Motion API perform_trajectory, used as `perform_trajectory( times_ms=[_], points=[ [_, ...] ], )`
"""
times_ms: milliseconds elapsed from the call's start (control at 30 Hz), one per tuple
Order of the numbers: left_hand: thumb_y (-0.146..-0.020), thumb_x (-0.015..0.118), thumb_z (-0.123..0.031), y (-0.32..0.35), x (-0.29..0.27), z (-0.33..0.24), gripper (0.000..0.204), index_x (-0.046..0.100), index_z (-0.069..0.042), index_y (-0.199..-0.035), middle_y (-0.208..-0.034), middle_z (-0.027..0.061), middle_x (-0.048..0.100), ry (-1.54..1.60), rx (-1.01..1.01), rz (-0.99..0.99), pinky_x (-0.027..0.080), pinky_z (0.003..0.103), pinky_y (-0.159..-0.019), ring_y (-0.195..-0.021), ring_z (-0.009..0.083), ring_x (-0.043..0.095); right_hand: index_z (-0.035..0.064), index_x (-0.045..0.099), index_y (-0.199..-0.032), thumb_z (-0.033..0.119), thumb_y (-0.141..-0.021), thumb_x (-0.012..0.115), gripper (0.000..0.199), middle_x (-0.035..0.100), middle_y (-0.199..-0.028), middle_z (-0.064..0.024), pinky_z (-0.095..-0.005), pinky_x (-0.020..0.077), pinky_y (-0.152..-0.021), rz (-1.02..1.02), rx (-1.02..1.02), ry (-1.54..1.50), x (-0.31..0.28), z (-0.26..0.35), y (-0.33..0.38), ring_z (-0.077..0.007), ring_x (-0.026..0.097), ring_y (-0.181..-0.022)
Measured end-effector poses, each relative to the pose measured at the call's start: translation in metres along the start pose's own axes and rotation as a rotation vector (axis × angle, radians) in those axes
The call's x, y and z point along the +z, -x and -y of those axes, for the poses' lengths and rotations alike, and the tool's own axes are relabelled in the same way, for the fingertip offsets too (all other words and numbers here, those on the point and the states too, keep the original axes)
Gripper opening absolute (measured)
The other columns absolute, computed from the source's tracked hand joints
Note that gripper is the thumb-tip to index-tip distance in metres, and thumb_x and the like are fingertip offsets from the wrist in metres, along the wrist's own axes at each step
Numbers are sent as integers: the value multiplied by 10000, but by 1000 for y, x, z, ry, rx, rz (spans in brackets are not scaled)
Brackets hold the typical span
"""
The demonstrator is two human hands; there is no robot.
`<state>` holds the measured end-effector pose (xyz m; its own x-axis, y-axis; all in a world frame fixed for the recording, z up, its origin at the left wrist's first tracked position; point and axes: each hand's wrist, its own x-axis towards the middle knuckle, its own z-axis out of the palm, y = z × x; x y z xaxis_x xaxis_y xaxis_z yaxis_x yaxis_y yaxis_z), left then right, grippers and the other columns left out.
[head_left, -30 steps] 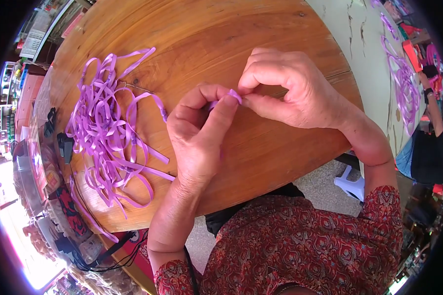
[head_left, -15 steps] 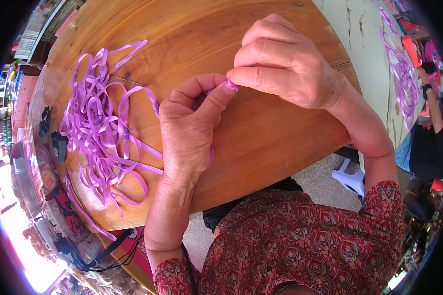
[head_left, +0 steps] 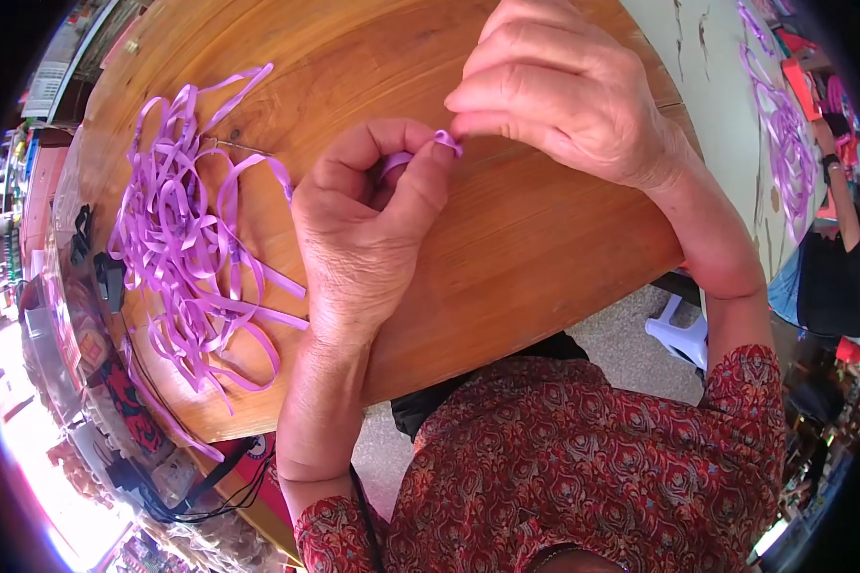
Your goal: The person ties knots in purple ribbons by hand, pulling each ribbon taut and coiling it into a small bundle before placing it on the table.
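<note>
The left hand (head_left: 363, 224) pinches a ribbon (head_left: 446, 142), apparently keeping its small loop steady for the right hand (head_left: 578, 100) at two o'clock, whose fingertips meet, gripping what I cannot tell, while the pile (head_left: 183, 224) lies at nine o'clock, seemingly for easy reach.

The place looks like a small shop or home workroom: colourful small goods (head_left: 11, 181) crowd the left side, purple ribbons (head_left: 177, 224) lie heaped on a wooden table (head_left: 516, 258), and another person (head_left: 831, 286) is beside a pale table (head_left: 726, 105).
</note>
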<state>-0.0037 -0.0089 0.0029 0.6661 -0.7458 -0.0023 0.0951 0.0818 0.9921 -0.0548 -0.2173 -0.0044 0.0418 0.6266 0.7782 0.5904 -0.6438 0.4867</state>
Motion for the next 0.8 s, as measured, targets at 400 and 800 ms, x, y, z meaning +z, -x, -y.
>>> perform_trajectory(
  times_ms=[400,800],
  points=[
    [-852,660,-51,-1,-13,1,86,638,-1,-918,-786,-26,604,269,-106,-19,393,145,-588,-675,18,501,7,644,-854,41,-710,753,184,643,-806,-73,-273,487,-638,259,1066,-347,-16,45,-42,-197,615,-729],
    [-852,647,-29,2,-12,3,83,648,5,-928,-837,-3,634,304,-93,-11,417,165,-694,-774,47,544,17,625,-850,-45,-745,663,128,624,-776,-61,-279,478,-645,244,1232,-463,-8,56,-45,-183,602,-730]
  ],
)
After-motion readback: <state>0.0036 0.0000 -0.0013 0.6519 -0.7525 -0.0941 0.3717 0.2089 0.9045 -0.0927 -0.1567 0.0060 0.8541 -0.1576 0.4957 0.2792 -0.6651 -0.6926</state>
